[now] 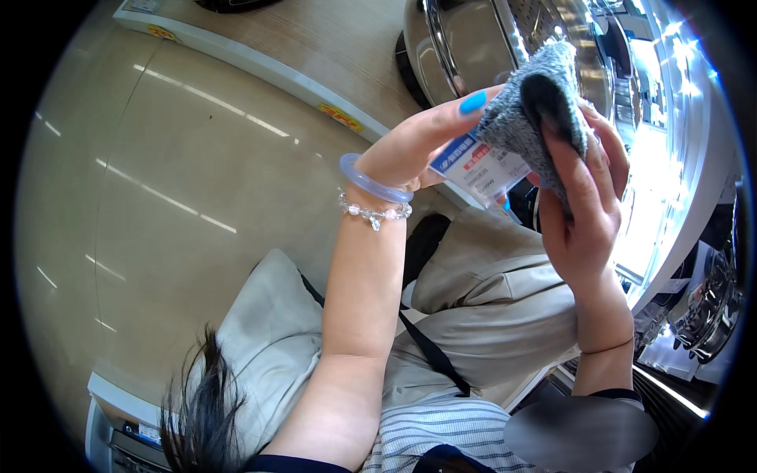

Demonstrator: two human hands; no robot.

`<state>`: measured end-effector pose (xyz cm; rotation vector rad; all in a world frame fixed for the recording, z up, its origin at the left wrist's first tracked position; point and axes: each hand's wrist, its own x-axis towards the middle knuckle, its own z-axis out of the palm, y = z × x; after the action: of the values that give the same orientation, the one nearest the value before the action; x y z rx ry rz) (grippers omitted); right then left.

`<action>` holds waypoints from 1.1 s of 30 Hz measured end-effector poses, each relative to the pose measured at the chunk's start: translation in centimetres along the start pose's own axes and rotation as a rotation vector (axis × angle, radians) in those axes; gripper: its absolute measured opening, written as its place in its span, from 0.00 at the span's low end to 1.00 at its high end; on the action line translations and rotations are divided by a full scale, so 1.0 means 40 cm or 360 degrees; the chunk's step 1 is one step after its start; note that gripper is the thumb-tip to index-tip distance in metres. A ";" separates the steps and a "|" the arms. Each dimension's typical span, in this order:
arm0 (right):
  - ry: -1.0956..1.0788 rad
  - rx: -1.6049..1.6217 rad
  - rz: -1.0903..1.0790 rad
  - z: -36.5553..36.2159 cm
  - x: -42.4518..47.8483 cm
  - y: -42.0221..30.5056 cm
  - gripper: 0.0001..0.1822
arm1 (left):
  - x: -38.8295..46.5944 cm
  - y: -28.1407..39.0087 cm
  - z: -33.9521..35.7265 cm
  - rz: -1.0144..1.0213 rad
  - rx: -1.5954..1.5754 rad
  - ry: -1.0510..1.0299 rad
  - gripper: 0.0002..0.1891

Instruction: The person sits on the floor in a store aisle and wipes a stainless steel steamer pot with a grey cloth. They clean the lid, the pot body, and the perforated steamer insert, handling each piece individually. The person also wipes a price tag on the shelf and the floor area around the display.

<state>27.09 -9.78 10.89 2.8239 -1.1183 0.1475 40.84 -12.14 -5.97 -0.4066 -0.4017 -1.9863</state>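
Note:
My left hand point(432, 130), with blue nails, a pale bangle and a beaded bracelet at the wrist, holds a price tag in a clear sleeve point(482, 171); its thumb lies against a grey fluffy cloth point(514, 109). My right hand point(585, 195) grips the cloth from the other side, its fingers over a dark oval piece point(550, 106) whose kind I cannot tell. The cloth touches the upper edge of the tag. Behind both hands stands a large shiny metal steamer pot point(473, 47). The fingertips behind the tag and cloth are partly hidden.
A wood-look shelf point(331, 53) with yellow-red labels on its edge holds the pot. Brightly lit shelving point(656, 195) curves along the right, with more metal cookware point(707, 307) below. Another low shelf unit point(112, 408) stands at the lower left, beside the glossy tiled floor point(177, 154).

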 end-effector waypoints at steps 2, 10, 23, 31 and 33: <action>-0.0014 -0.0035 -0.0002 0.003 0.002 -0.011 0.28 | 0.005 -0.002 0.019 -0.0008 -0.0089 0.0064 0.27; -0.0109 -0.0044 -0.0092 -0.001 0.004 -0.043 0.28 | 0.059 -0.015 0.085 0.0282 -0.0107 0.0127 0.24; -0.0506 0.0969 -0.0435 -0.027 0.016 -0.079 0.06 | 0.015 -0.015 0.033 0.0805 0.0862 0.0444 0.26; 0.0689 0.0945 0.0338 -0.083 -0.091 0.016 0.20 | 0.031 0.035 0.094 0.0065 -0.0168 0.0196 0.27; 0.0597 0.0470 0.0151 -0.087 -0.049 0.040 0.24 | 0.044 0.013 0.117 0.0240 0.0205 0.0222 0.26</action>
<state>24.40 -9.17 14.17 2.8062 -1.2212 0.8764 41.07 -11.63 -0.97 -0.2095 -0.3965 -1.8184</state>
